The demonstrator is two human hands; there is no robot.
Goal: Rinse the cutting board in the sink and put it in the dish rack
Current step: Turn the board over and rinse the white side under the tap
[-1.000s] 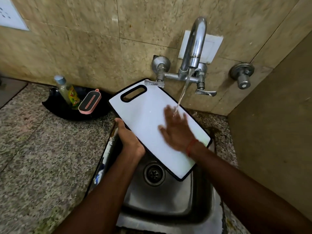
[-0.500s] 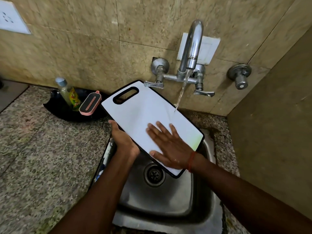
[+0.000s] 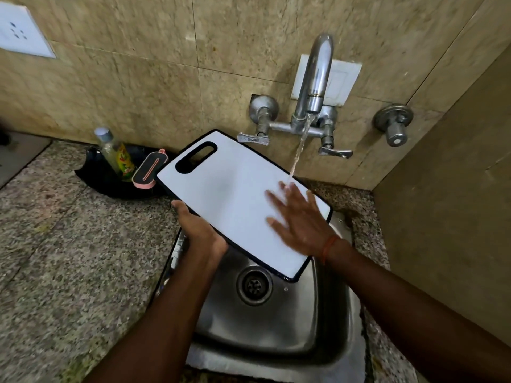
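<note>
A white cutting board (image 3: 232, 189) with a black rim and a handle slot at its far left end is held tilted over the steel sink (image 3: 276, 327). My left hand (image 3: 200, 232) grips the board's near left edge. My right hand (image 3: 300, 217) lies flat on the board's right half, fingers spread and blurred, under the water stream (image 3: 298, 153) that falls from the tap (image 3: 315, 78). No dish rack is in view.
A black tray (image 3: 96, 175) at the back of the speckled stone counter (image 3: 69, 258) holds a soap bottle (image 3: 114, 152) and a pink-edged scrubber (image 3: 149, 172). Two lever taps and a wall valve (image 3: 394, 125) stick out from the tiled wall. A side wall closes in on the right.
My right hand has slid from the board's lower part up towards the far right, back under the water stream. The left hand keeps its grip; the board has shifted slightly.
</note>
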